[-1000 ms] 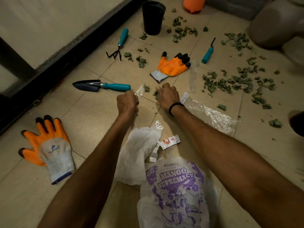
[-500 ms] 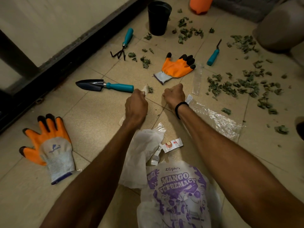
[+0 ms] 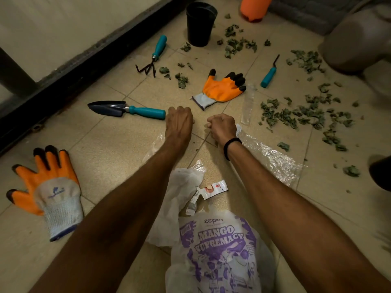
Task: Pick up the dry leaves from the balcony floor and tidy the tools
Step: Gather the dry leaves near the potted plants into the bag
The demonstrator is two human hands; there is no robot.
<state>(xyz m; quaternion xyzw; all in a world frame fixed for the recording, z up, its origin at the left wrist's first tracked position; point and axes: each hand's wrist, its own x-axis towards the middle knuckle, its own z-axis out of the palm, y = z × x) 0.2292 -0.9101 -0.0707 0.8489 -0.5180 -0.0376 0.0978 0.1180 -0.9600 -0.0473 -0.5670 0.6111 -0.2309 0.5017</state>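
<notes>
While dry leaves (image 3: 296,117) lie scattered over the tiles to the right, with a smaller patch by the black pot (image 3: 201,24), both hands rest low on the floor near the middle. The left hand (image 3: 178,121) shows its back, fingers curled under; whether they pinch anything is hidden. The right hand (image 3: 222,125) is balled the same way, thumb against the forefinger, and a clear plastic sheet (image 3: 270,155) spreads out from its wrist; I cannot tell if it grips it. The trowel (image 3: 127,108) lies crosswise, blade pointing left at the wall, its handle end just beside the left hand. The rake (image 3: 152,58) lies diagonally, tines nearer the viewer. A weeder (image 3: 268,74) points its tip away. One glove (image 3: 222,87) lies beyond the hands, another glove (image 3: 48,187) far left. A printed bag (image 3: 218,250) sits between the forearms.
</notes>
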